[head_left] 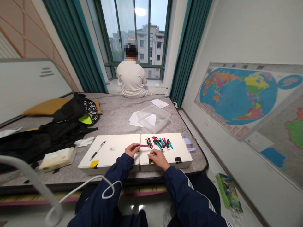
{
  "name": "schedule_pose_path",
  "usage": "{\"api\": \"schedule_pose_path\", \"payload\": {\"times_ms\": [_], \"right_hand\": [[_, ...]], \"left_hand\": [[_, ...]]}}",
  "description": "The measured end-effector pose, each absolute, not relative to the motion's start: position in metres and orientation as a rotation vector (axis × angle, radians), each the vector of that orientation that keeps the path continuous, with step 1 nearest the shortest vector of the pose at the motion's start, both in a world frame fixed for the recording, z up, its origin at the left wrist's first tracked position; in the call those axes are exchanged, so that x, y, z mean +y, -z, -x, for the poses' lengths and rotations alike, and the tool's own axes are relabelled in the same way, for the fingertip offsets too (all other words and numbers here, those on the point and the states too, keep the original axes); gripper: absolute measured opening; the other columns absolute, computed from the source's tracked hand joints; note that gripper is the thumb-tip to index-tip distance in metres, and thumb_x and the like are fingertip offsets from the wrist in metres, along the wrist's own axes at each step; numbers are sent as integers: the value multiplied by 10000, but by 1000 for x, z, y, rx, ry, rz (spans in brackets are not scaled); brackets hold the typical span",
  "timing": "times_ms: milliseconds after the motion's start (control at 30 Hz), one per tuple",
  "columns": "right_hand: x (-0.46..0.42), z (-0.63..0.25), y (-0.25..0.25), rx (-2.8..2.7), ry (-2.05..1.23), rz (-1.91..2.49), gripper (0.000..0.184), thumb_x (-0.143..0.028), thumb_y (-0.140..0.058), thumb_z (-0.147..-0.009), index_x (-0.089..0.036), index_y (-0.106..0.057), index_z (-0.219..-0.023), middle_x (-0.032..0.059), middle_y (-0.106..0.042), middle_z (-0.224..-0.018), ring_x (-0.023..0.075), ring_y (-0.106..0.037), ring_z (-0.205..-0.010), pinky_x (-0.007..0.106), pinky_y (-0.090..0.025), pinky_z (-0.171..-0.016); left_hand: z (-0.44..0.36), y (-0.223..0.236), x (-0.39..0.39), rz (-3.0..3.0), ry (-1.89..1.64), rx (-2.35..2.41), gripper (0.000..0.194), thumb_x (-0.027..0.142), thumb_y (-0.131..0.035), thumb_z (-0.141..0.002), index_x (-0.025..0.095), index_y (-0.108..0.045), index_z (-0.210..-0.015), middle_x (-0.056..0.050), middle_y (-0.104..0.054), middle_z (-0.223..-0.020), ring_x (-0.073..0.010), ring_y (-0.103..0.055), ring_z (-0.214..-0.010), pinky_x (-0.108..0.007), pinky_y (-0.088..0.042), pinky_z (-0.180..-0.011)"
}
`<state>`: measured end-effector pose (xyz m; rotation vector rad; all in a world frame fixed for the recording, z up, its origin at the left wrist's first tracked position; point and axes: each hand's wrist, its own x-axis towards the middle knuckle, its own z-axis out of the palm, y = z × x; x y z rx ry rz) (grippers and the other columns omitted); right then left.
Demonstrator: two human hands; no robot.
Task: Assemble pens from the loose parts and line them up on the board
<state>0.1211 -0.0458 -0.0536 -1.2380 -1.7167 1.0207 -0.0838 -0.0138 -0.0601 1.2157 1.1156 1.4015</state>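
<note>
My left hand (132, 150) pinches a slim red pen (145, 145), which points right over the seam between two white boxes. Close to its far end is my right hand (159, 158), with thumb and fingers pressed together; whatever they may hold is too small to make out. Beyond my right hand, loose pen parts (165, 144) in red, black and teal lie heaped on the right white box (184, 151). An assembled white pen with a black grip (97, 150) rests alone on the left white box (125, 160).
Behind the boxes stand a clear plastic bin (157, 126) and papers (133, 119). Left are a tissue pack (58, 159), black bags (68, 135) and a white cable (82, 186). A person (131, 77) sits by the window, facing away. A bottle (166, 93) stands at the bed's far corner.
</note>
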Motion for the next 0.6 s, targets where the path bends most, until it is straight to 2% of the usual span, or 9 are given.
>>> {"api": "schedule_pose_path", "payload": {"times_ms": [367,500,600], "right_hand": [[-53,-122,54,-1798,-915,1262,204,-356,-596,-770,-163,-596,-706,-34,-513,-563,90,-449,-525,182,-337,-514],[-54,-123,52,-1801,-921,1251,194,-346,-598,-766,-165,-588,-697,-42,-500,-553,86,-436,-512,183,-329,-511],[-55,-124,51,-1809,-914,1254,192,-342,-596,-766,-164,-588,-694,-43,-498,-551,86,-431,-514,184,-326,-512]], "left_hand": [[88,69,-9,-1086,-1429,1134,452,409,-767,-586,130,-665,-927,-75,-687,-790,-156,-644,-598,-302,-528,-621],[87,70,-9,-1010,-1489,1149,451,403,-777,-568,133,-671,-913,-79,-681,-842,-146,-644,-598,-289,-523,-614],[86,70,-8,-977,-1512,1129,446,400,-786,-552,134,-675,-892,-66,-673,-805,-139,-634,-590,-284,-522,-604]]}}
